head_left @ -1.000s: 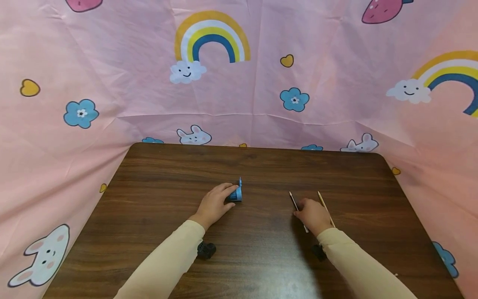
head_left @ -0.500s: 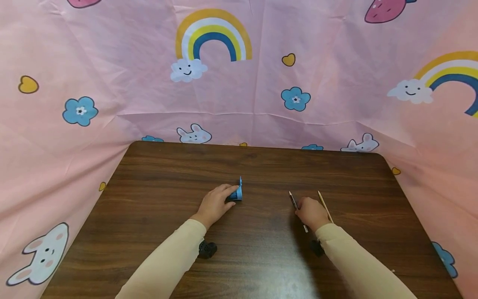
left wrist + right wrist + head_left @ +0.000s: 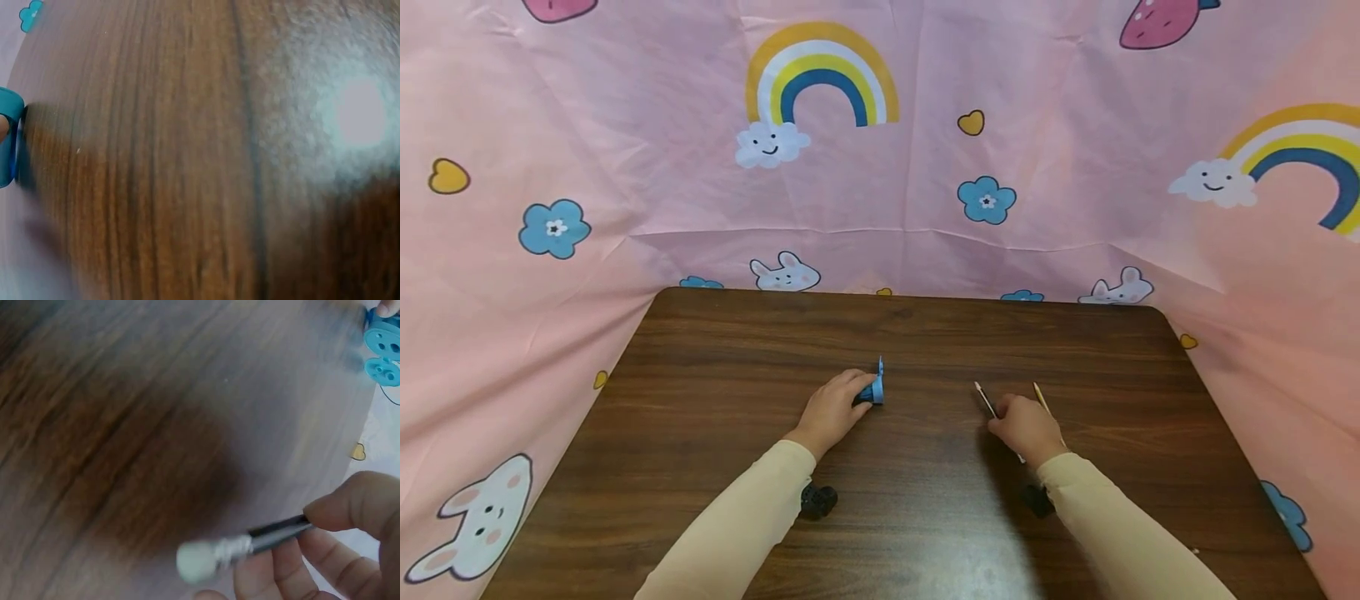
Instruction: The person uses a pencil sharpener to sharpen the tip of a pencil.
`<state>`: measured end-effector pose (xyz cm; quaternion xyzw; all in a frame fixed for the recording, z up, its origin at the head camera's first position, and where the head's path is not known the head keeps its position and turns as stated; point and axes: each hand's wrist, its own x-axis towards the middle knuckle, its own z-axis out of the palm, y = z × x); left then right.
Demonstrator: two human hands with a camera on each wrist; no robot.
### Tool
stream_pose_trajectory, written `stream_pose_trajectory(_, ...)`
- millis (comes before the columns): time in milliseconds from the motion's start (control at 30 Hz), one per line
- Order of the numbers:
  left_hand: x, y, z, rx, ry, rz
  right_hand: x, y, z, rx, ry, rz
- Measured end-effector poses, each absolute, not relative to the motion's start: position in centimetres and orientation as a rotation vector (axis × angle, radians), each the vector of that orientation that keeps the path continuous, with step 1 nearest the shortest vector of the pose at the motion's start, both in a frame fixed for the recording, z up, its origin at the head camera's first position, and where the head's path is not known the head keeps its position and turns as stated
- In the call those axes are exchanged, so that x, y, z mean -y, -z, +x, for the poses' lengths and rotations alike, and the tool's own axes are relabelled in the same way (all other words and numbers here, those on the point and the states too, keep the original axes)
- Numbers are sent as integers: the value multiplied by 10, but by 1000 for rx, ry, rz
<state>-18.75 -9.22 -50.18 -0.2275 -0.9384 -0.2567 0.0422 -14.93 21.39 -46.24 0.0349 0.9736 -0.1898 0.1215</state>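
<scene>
My left hand grips a blue pencil sharpener lying on its side, its lid flipped open. Several sharpening holes show in the sharpener's face in the right wrist view; only an edge of its blue body enters the left wrist view. To the right, my right hand pinches a dark pencil between thumb and fingers. Its light point faces away from me, and its metal band and white eraser face the right wrist camera. A second, natural-wood pencil lies just beyond that hand, partly covered by it.
All of this is on a dark wood-grain table with rounded far corners. A pink patterned cloth hangs behind the table and along its sides.
The dark pencil has turned slightly in my right hand, its eraser end shifting to the right and more hidden by the hand. My left hand and the sharpener stay nearly still.
</scene>
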Motion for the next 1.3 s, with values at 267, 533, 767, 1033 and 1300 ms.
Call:
stream_pose_trajectory(267,95,506,-184,2850,807,-692,-214,457,-145,-2879,568,87)
stream_pose_trajectory(533,99,502,-180,2773,800,-720,-213,459,-142,-2994,578,-32)
stream_pose_trajectory(767,102,492,-176,2664,786,-805,-213,462,-137,-3200,598,-247)
stream_pose_trajectory(1033,104,479,-172,2530,766,-931,-210,454,-136,-3291,623,-392)
stream_pose_trajectory(1300,105,471,-167,2479,790,-962,-205,442,-139,-3375,527,-560)
